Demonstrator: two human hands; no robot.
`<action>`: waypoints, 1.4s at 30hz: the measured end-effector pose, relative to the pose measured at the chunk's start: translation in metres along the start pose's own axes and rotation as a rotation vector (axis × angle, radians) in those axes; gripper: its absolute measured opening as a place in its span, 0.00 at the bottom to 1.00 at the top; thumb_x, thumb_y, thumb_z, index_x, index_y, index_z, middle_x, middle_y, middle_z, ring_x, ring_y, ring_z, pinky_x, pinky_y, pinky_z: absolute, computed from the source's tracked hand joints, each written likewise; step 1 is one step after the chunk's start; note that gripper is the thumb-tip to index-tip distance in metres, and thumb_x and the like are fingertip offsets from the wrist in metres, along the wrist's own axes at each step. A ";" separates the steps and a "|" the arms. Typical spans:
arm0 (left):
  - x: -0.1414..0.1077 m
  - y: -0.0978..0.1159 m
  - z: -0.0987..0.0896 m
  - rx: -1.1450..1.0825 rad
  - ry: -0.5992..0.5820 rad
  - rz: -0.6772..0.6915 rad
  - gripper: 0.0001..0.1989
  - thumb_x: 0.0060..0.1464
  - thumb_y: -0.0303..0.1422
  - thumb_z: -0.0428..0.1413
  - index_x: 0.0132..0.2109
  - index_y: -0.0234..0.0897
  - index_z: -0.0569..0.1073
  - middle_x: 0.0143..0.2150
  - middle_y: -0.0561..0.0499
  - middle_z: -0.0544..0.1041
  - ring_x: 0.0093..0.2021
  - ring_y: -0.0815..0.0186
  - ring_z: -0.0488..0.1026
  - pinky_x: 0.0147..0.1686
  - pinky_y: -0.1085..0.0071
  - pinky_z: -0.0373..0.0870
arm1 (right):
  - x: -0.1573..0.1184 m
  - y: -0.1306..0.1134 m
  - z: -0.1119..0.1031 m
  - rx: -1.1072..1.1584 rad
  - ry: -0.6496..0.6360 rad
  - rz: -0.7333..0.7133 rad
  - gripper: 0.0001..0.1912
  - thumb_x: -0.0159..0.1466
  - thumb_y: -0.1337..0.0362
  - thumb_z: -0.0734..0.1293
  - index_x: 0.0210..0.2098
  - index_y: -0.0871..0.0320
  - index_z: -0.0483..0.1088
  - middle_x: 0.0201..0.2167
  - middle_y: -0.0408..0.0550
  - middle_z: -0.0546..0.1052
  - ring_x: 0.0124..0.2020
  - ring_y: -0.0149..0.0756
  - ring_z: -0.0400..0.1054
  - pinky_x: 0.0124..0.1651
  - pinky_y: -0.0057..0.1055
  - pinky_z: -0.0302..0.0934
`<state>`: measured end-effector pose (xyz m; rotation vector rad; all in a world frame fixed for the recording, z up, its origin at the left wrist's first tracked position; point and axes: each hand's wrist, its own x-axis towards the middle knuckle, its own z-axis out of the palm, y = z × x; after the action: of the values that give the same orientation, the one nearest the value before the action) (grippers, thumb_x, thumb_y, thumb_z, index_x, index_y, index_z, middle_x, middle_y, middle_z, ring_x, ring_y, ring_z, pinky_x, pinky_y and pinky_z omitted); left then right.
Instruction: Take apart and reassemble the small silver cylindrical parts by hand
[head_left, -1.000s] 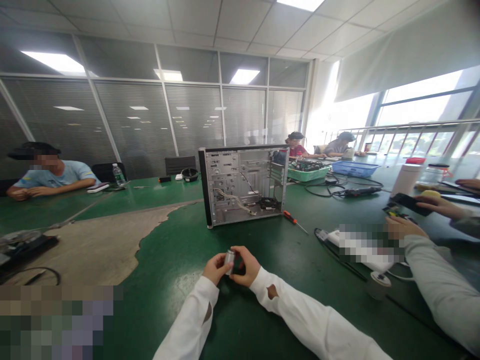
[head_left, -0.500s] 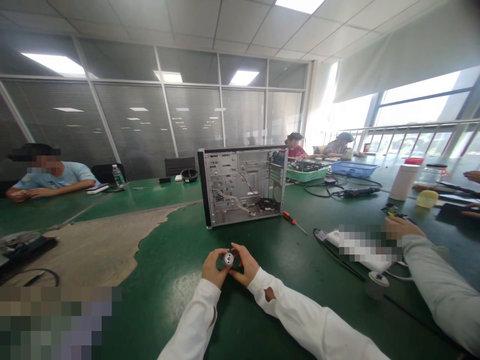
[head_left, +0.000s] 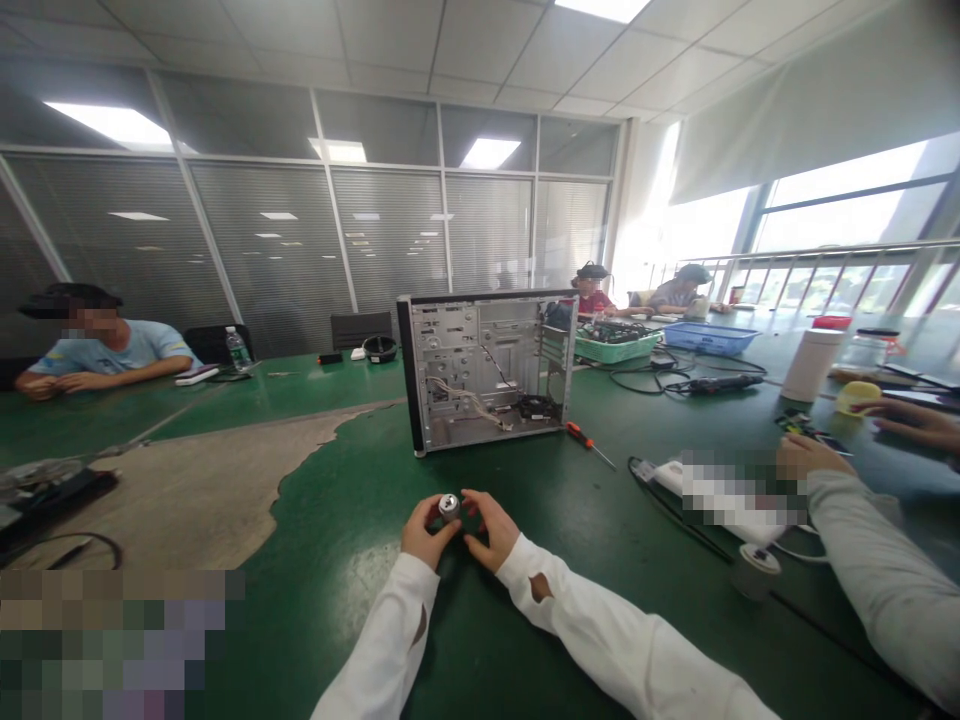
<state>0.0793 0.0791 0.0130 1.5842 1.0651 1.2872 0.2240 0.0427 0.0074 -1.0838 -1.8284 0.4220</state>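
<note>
A small silver cylinder (head_left: 449,508) with a bright, dark-notched end face is pinched between the thumb and fingers of my left hand (head_left: 426,532), above the green table. Just to its right, my right hand (head_left: 492,530) has its thumb and fingers apart and holds nothing. Beyond both hands stands a computer case (head_left: 491,375) with its side off, showing loose cables and a black fan (head_left: 535,406). An orange-handled screwdriver (head_left: 589,445) lies by the case's right corner.
On the right are a white power strip (head_left: 712,500), a metal cylinder (head_left: 756,572), a white bottle (head_left: 811,365) and a co-worker's hands (head_left: 810,458). A green basket (head_left: 616,346) and blue basket (head_left: 709,338) stand farther back. Bare tabletop (head_left: 202,490) shows at left.
My right hand has come off the silver cylinder, leaving a small gap. My left hand has shifted it slightly left and up, with its end face turned upward. The co-worker's far hand reached left.
</note>
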 end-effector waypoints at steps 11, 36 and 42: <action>-0.005 0.002 0.004 0.141 -0.156 0.114 0.15 0.34 0.27 0.57 0.35 0.37 0.70 0.35 0.49 0.72 0.38 0.61 0.68 0.42 0.65 0.62 | 0.005 -0.010 -0.010 -0.011 0.060 -0.071 0.20 0.48 0.73 0.60 0.41 0.56 0.62 0.38 0.48 0.65 0.40 0.36 0.60 0.38 0.33 0.59; -0.002 -0.009 0.002 0.344 -0.218 0.221 0.16 0.38 0.29 0.55 0.39 0.34 0.67 0.37 0.47 0.70 0.39 0.62 0.67 0.40 0.66 0.63 | 0.015 -0.015 -0.012 -0.024 0.162 -0.083 0.11 0.52 0.69 0.60 0.36 0.57 0.65 0.33 0.48 0.67 0.33 0.32 0.62 0.29 0.26 0.61; -0.003 -0.006 0.002 0.364 -0.207 0.223 0.16 0.38 0.28 0.55 0.39 0.34 0.67 0.37 0.48 0.71 0.38 0.63 0.67 0.40 0.66 0.64 | 0.031 -0.070 -0.055 -0.130 0.266 -0.279 0.10 0.53 0.70 0.58 0.35 0.59 0.63 0.32 0.49 0.68 0.34 0.33 0.62 0.35 0.31 0.60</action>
<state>0.0805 0.0779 0.0061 2.1114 1.0548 1.0800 0.2304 0.0209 0.0989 -0.9040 -1.7515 -0.0070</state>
